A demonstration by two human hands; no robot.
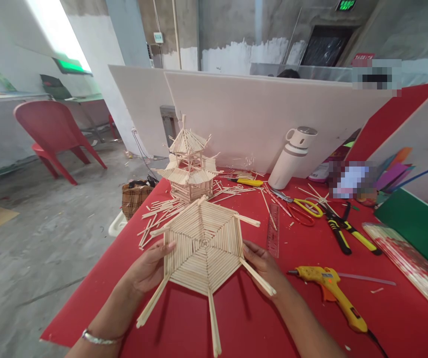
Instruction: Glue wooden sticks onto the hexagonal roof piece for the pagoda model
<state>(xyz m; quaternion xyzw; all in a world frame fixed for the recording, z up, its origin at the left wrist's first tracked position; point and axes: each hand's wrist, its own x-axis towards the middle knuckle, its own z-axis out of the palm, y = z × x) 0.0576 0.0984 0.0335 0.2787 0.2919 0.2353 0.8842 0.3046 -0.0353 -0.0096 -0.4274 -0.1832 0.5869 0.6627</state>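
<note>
Between my two hands is a six-sided roof panel (187, 268) built of thin wooden sticks, with stick ribs jutting past its corners. My left hand (152, 266) grips its left edge, the thumb on top and the fingers underneath. At the right edge my right hand (260, 261) holds it, fingers partly hidden below a rib. The panel is tilted above the red tabletop and casts shadows on it. Just behind it stands a tiered pagoda model (189, 171) of the same sticks.
Loose sticks (161, 214) lie around the pagoda. To the right are a yellow glue gun (329, 281), pliers (348, 228), scissors (303, 204), a clear ruler (273, 231), a yellow cutter (249, 182) and a white flask (290, 159). White boards (236, 119) stand behind. The table edge runs along the left.
</note>
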